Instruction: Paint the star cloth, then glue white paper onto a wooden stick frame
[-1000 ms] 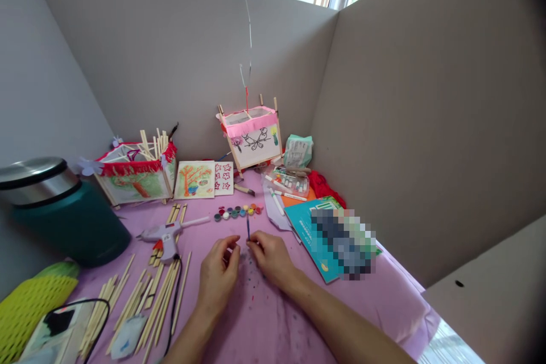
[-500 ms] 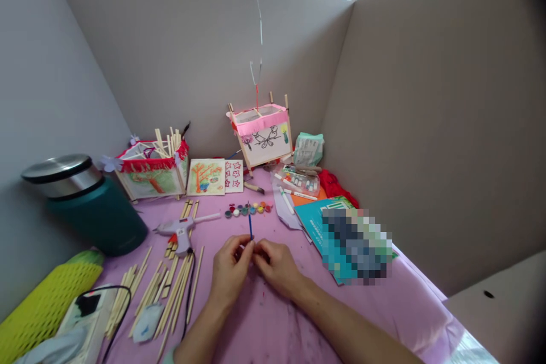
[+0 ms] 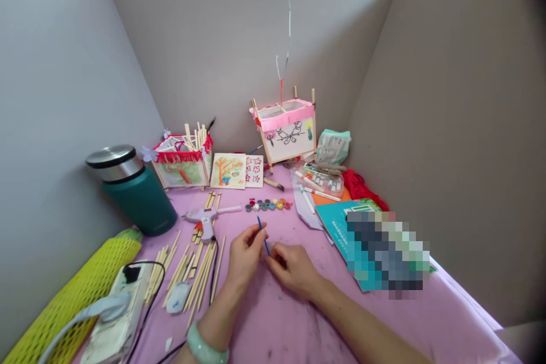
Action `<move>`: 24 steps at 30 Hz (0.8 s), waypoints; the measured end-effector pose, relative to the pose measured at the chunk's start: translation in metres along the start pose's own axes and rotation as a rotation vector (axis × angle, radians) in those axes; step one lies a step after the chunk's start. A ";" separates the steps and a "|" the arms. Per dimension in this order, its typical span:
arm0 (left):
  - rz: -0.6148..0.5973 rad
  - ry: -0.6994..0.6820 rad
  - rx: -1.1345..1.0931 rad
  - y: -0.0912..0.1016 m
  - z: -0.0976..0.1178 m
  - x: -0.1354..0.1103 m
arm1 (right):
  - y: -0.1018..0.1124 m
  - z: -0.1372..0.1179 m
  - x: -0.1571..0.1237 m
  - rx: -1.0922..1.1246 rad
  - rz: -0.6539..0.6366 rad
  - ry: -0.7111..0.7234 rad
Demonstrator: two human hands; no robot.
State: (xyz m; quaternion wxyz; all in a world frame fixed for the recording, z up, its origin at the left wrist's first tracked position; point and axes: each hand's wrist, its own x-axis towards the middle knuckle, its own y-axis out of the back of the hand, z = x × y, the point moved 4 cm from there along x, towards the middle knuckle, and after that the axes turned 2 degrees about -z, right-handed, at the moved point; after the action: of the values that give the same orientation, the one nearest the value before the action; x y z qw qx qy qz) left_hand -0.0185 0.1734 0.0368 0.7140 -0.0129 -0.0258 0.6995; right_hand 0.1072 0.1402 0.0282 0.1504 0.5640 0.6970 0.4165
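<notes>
A thin paintbrush (image 3: 262, 232) with a blue handle slants upward over the table, its bristle end toward a row of small round paint pots (image 3: 269, 205). My left hand (image 3: 246, 251) pinches the brush around its middle between thumb and fingers. At the brush's lower end is my right hand (image 3: 294, 267), fingers curled and closed where the handle tip meets them. Left of my hands lie a pale glue gun (image 3: 206, 218) and many thin wooden sticks (image 3: 202, 278). A greenish bangle (image 3: 207, 347) circles my left wrist.
Behind stand a pink-trimmed paper lantern (image 3: 286, 135) hung on wire, a red-trimmed lantern (image 3: 182, 170) holding sticks, and drawn cards (image 3: 228, 170). A teal bottle (image 3: 143, 199), power strip (image 3: 121, 318) and yellow mesh roll (image 3: 72, 296) are left. Teal books (image 3: 339, 222) and markers (image 3: 322, 193) lie right.
The head view has shifted, so the table's things sit farther right. The brush has gone from nearly upright to tilted, its lower end toward my right hand; my hands are slightly farther apart.
</notes>
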 end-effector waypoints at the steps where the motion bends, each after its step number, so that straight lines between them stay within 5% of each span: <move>1: 0.013 -0.005 -0.008 0.001 0.002 0.000 | 0.000 0.000 0.000 -0.009 -0.004 0.005; 24: 0.089 -0.025 -0.151 0.019 0.016 0.004 | 0.003 -0.005 -0.001 -0.133 -0.195 0.122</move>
State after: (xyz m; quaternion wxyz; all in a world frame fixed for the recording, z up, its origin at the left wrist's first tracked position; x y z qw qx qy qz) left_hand -0.0384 0.1776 0.0520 0.6787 -0.0594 -0.0868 0.7269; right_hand 0.1061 0.1373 0.0327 0.1845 0.4561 0.7272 0.4786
